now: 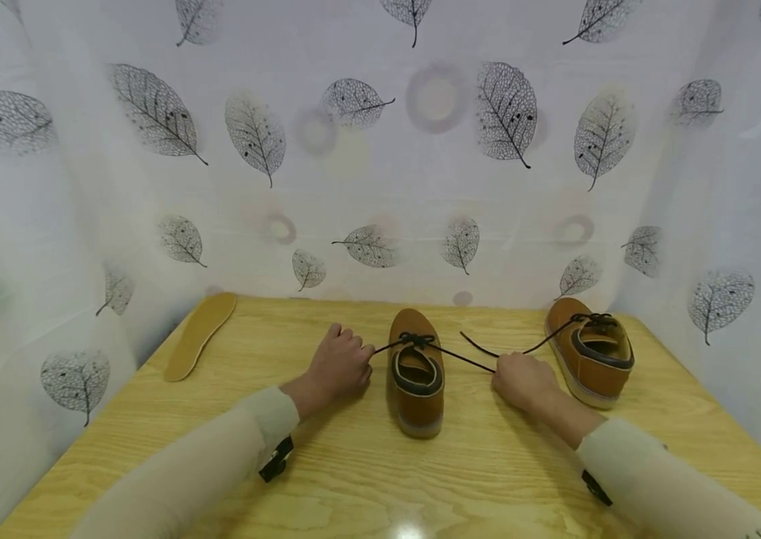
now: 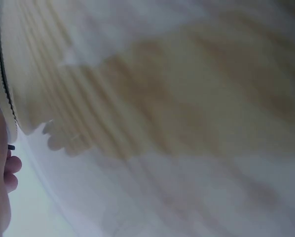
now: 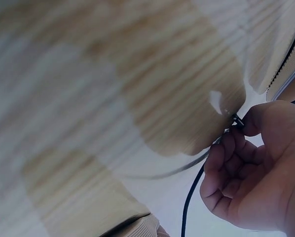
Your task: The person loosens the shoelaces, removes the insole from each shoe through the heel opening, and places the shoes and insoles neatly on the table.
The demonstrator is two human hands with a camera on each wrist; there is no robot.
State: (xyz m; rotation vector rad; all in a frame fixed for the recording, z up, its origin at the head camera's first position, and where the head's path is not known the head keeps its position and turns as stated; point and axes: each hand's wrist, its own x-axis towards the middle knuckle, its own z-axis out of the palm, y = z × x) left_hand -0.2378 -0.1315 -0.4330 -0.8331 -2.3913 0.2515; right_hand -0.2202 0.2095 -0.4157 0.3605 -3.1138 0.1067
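Observation:
A brown leather shoe (image 1: 419, 408) with a dark padded collar stands on the table between my hands, toe pointing away from me. Its black shoelace (image 1: 463, 360) is tied in a bow over the tongue and stretches out to both sides. On the left, my left hand (image 1: 336, 365) grips one end in curled fingers; in the left wrist view only a few fingertips (image 2: 12, 173) show at the edge. My right hand (image 1: 525, 380) pinches the other end between thumb and forefinger, with a lace tip (image 3: 237, 120) poking out there.
A matching brown shoe (image 1: 599, 385) stands at the right, its collar toward me. One of its black laces (image 1: 478, 346) runs left, passing behind my right hand. A tan insole (image 1: 201, 337) lies at the table's far left. A leaf-patterned curtain (image 1: 367, 187) surrounds the wooden table (image 1: 353, 486).

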